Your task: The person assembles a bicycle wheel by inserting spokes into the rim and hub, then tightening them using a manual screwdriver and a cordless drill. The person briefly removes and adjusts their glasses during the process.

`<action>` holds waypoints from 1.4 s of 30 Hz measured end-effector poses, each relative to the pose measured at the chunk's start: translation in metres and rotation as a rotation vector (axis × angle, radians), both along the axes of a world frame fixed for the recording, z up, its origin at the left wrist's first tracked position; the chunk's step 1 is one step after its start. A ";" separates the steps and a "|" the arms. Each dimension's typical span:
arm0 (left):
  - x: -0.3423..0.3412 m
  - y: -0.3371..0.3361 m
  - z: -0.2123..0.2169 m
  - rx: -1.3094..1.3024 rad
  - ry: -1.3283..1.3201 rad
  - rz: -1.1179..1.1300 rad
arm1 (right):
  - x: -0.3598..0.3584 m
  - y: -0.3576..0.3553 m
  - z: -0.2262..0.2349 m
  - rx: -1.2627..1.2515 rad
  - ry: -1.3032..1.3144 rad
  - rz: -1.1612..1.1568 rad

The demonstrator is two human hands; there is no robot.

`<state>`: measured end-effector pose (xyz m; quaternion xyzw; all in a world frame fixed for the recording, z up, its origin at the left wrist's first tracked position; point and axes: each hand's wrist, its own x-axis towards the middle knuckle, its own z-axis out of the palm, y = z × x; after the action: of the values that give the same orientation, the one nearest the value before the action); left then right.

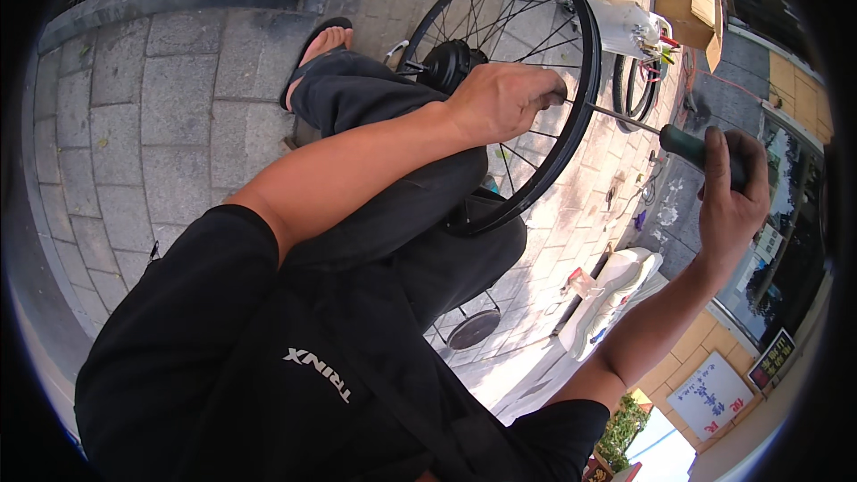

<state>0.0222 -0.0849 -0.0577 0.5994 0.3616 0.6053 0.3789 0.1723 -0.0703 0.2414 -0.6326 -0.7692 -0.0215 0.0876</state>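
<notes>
A black spoked wheel (593,49) with a thick black hub (449,64) leans upright against my legs. My left hand (504,103) reaches inside the rim, its fingers pinched on a spoke close to the rim's inner side. In my right hand (734,180) is a screwdriver (686,145) with a dark green handle. Its thin metal shaft points left, and the tip meets the outer face of the rim opposite my left fingertips. The exact contact at the tip is too small to make out.
Grey paving (183,116) surrounds my sandalled foot (326,45). Beyond the wheel stand an open cardboard box (689,0), a whitish container (618,29) with tools and another wheel (622,89). White panels (616,299) lie to the right, near a round dark stool (475,329).
</notes>
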 end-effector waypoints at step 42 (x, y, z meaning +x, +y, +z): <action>0.013 -0.002 0.003 -0.052 0.019 0.105 | -0.012 -0.001 0.014 -0.159 0.061 0.054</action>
<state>0.0351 -0.0874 -0.0543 0.5752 0.4116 0.6092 0.3587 0.1605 -0.0709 0.2557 -0.6168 -0.7824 0.0613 0.0610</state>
